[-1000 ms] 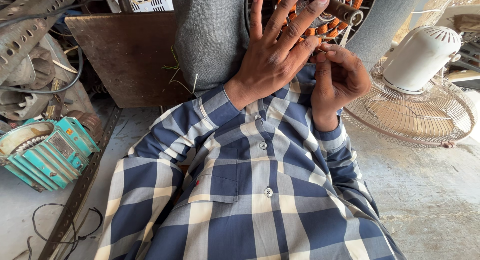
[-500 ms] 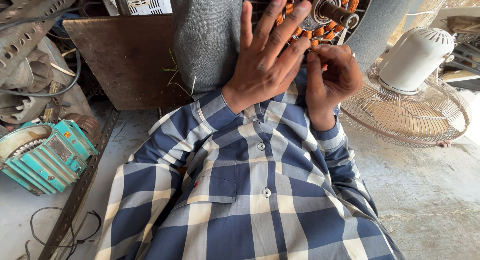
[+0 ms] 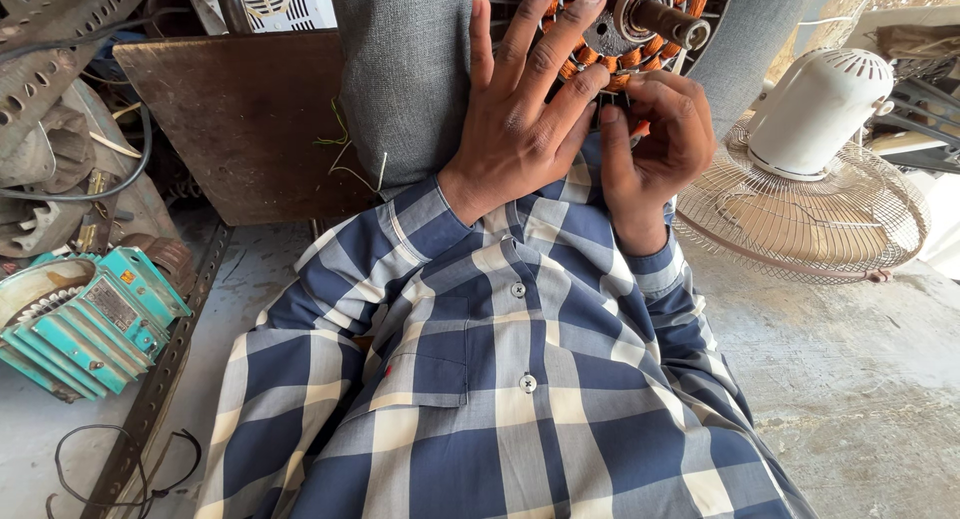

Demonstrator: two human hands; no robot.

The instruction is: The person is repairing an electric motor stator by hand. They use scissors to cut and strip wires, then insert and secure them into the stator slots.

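Here, both hands work at a fan motor's copper windings, held up against the knees.

The left hand [image 3: 525,129] lies flat with fingers spread over the motor stator [image 3: 640,29], seemingly to steady it where it rests on the grey trouser legs [image 3: 400,89] at the top of the view. The right hand [image 3: 655,139] is curled just beside it, fingertips pinched at the lower edge of the orange-brown coils; what they pinch is too small to tell. A steel shaft [image 3: 670,19] juts from the stator's middle. A white fan with wire guard [image 3: 810,179] lies on the concrete floor to the right; a teal metal housing [image 3: 80,324] sits at the left edge, near a brown board [image 3: 240,109].
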